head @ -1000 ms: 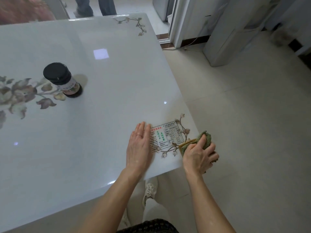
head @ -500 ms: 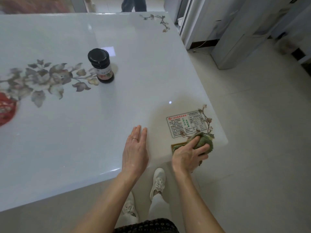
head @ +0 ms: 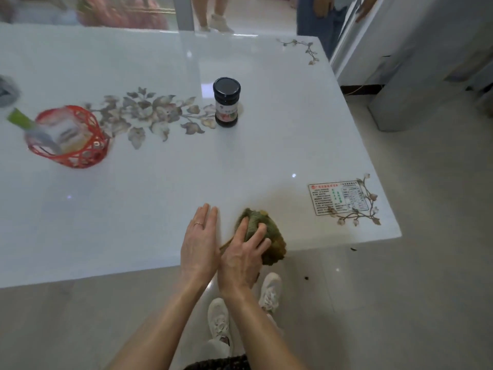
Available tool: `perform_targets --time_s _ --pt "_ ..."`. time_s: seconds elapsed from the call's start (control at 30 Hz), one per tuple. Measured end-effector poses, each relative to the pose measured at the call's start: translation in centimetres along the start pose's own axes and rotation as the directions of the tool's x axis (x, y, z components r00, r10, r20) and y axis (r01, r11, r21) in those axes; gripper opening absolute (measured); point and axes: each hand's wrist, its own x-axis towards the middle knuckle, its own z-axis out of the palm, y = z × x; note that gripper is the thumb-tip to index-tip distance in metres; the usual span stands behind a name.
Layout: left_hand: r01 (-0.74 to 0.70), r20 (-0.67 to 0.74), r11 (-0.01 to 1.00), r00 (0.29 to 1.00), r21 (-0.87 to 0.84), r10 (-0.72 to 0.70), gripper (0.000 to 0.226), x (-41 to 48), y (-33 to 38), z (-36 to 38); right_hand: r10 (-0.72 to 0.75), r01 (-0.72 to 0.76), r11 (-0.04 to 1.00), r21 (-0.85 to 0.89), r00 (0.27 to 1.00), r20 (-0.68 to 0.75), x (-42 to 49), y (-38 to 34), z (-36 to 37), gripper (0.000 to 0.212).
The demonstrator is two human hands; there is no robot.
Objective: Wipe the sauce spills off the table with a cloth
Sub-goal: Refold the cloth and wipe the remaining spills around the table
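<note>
No sauce shows on the bench (head: 133,209); right grip (head: 242,260) clutches the cloth (head: 269,236), left grip (head: 200,244) lies flat; wiping looks nearly done.

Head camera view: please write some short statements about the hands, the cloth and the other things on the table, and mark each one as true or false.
1. The right hand holds a green cloth down on the table, near its front edge. True.
2. The left hand grips the dark jar. False: it lies flat on the table beside the right hand, far from the jar.
3. The jar stands upright with its black lid on. True.
4. The red basket is right of the jar in the picture. False: it is to the left.
5. The cloth covers the printed sticker. False: the sticker lies uncovered near the table's corner.
</note>
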Motion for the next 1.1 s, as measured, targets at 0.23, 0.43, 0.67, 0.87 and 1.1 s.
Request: perform_targets --time_s 0.23,0.43,0.67,0.87,1.1 --pt "0.117 -0.129 0.991 0.984 -0.064 -0.125 0.053 -2.1 -3.3 -2.3 -0.33 0.333 0.942 -0.031 0.941 0.068 -2.4 -1.7 1.8 0.08" --pt "0.089 -0.157 0.991 0.982 -0.095 -0.103 0.05 -3.5 -3.2 -2.1 -0.583 0.594 0.8 -0.085 0.803 0.12 -2.0 1.6 1.9 0.093" --pt "0.073 -0.184 0.988 0.978 -0.138 -0.098 0.052 -4.8 -2.6 -1.4 -0.729 0.732 0.671 -0.114 0.68 0.076 0.4 7.4 -0.1 0.093" --pt "0.091 -0.173 0.984 0.978 -0.156 -0.118 0.05 -5.3 -1.2 -1.1 -0.73 0.733 0.671 -0.111 0.679 0.074 3.1 10.8 -2.5 0.079" --pt "0.105 -0.109 0.949 0.984 -0.297 -0.143 0.045 -4.2 1.3 -2.1 -0.649 0.653 0.742 -0.152 0.756 0.083 5.4 14.4 -5.8 0.072"
